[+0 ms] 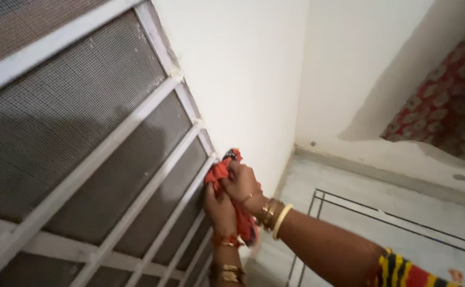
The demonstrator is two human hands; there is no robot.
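Red-orange cloth (219,172), white-barred grey mesh window (83,138), white wall (243,69), red floral curtain (447,101).

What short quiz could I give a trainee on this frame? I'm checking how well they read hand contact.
1. True or false: both hands hold the red cloth against the white window frame.
2. Which hand sits higher on the cloth: A) the left hand, B) the right hand?
3. Fill in: behind the frame's bars is a grey ____.

Key
1. True: both hands close on the cloth at the frame's edge by the white wall.
2. B: the right hand is above, the left just below it.
3. Mesh screen.
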